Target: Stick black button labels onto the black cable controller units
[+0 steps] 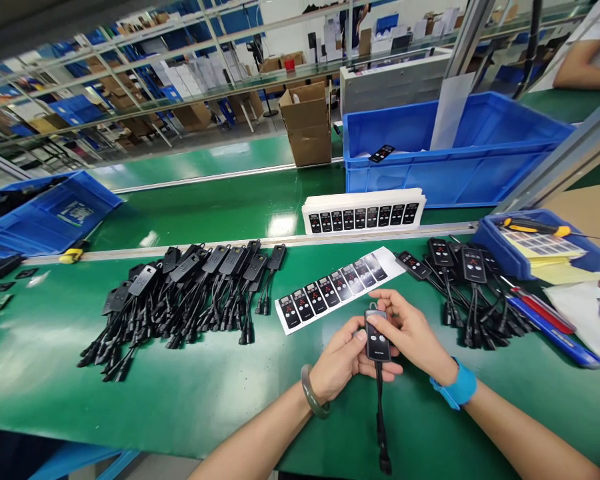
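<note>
Between my two hands is a small black controller [379, 343] with a printed face label and a short cable hanging toward me. My left hand [343, 360] grips it from the left side, fingers curled beneath. On its face presses the thumb of my right hand [413, 333], whose fingers are at its upper right edge. Just beyond lies a white sheet of black labels [330, 293]. To the left is a heap of controllers without face labels [195, 267], cables pointing toward me. Labelled controllers [473, 267] are piled on the right.
Upright behind the bench edge leans a stack of label sheets [363, 213]. A large blue bin [430, 173] and a cardboard box [307, 127] stand farther back. At right are a small blue tray [510, 250] and a blue cutter [555, 333]; another blue bin [45, 213] is left.
</note>
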Demonstrator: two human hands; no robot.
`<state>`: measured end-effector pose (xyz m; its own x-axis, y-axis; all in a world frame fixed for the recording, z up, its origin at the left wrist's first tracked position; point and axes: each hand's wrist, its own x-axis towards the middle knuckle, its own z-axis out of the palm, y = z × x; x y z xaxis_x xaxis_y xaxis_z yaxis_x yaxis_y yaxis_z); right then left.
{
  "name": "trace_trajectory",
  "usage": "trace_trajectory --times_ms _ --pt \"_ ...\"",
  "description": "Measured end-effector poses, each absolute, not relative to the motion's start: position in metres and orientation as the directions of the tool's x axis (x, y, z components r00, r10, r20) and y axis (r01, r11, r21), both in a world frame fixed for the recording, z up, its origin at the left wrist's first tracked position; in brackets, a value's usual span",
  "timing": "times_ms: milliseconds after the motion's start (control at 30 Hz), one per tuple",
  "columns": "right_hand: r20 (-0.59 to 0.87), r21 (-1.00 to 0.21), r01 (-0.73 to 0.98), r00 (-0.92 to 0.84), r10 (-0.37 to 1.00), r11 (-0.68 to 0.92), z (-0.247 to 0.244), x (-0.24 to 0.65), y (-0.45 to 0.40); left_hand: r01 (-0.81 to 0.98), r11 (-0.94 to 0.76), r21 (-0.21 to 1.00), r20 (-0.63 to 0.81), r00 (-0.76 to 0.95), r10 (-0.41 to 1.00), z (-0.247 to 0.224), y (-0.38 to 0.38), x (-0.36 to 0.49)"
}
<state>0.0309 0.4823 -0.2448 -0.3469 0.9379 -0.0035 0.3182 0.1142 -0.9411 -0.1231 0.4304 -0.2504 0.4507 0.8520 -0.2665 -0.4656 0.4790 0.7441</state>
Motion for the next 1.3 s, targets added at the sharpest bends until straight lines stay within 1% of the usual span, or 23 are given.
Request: trace_trajectory --times_ms 233,367,467,567,667,800,867,933,1000,1067,1100,1133,1167,1200,1233,1267,1300 --pt "-0.085 -0.958 0.277 -0.514 0.853 0.072 -0.252 0.028 0.473 -0.484 0.381 0.788 -0.24 0.329 0.913 -0.252 0.434 -0.127" --pt "-0.083 -0.966 0.248 -0.556 0.827 0.07 -0.249 0.029 0.471 -0.491 0.368 0.79 -0.236 0.311 0.921 -0.253 0.434 -0.127" --pt "-0.07 -0.97 0.231 -0.567 0.821 0.077 -0.248 0.03 0.471 -0.462 0.364 0.809 -0.243 0.301 0.922 -0.255 0.434 -0.126" --pt "-0.015 -0.967 0.221 -0.547 0.837 0.127 -0.252 0.03 0.471 -0.386 0.326 0.863 -0.23 0.275 0.934 -0.256 0.434 -0.124" --pt "-0.002 -0.958 0.243 -0.532 0.847 0.15 -0.258 0.028 0.471 -0.3 0.26 0.918 -0.187 0.251 0.95 -0.256 0.433 -0.123" --pt "0.015 -0.936 0.294 -0.517 0.856 0.194 -0.261 0.024 0.47 -0.257 0.256 0.932 -0.192 0.251 0.949 -0.257 0.433 -0.123" --pt "0.018 -0.918 0.332 -0.508 0.861 0.215 -0.26 0.023 0.469 -0.279 0.278 0.919 -0.21 0.25 0.945 -0.259 0.435 -0.123" --pt "0.039 -0.892 0.372 -0.5 0.865 0.255 -0.258 0.021 0.467 -0.343 0.296 0.891 -0.228 0.226 0.947 -0.261 0.436 -0.123" --pt "0.106 -0.842 0.415 -0.498 0.861 0.344 -0.258 0.021 0.466 -0.418 0.308 0.855 -0.235 0.218 0.947 -0.262 0.437 -0.124" --pt "0.194 -0.759 0.468 -0.5 0.844 0.452 -0.257 0.023 0.468 -0.442 0.295 0.847 -0.208 0.236 0.949 -0.262 0.437 -0.126" --pt "0.229 -0.71 0.505 -0.494 0.839 0.491 -0.257 0.025 0.472 -0.413 0.267 0.871 -0.18 0.238 0.955 -0.262 0.436 -0.127" --pt "0.255 -0.656 0.553 -0.479 0.84 0.514 -0.256 0.028 0.478 -0.344 0.213 0.914 -0.141 0.223 0.965 -0.262 0.435 -0.129" --pt "0.276 -0.595 0.611 -0.456 0.846 0.523 -0.255 0.033 0.485 -0.229 0.136 0.964 -0.093 0.192 0.977 -0.262 0.434 -0.13" --pt "0.296 -0.521 0.677 -0.428 0.854 0.52 -0.254 0.038 0.494 -0.07 0.046 0.996 -0.034 0.159 0.987 -0.261 0.432 -0.132" --pt "0.313 -0.432 0.748 -0.401 0.861 0.505 -0.251 0.045 0.503 0.114 -0.045 0.992 0.029 0.137 0.99 -0.261 0.43 -0.134" --pt "0.323 -0.33 0.814 -0.379 0.868 0.478 -0.249 0.051 0.513 0.297 -0.122 0.947 0.086 0.133 0.987 -0.261 0.428 -0.136" --pt "0.322 -0.221 0.869 -0.363 0.875 0.442 -0.246 0.057 0.522 0.456 -0.175 0.873 0.123 0.142 0.982 -0.261 0.427 -0.137"
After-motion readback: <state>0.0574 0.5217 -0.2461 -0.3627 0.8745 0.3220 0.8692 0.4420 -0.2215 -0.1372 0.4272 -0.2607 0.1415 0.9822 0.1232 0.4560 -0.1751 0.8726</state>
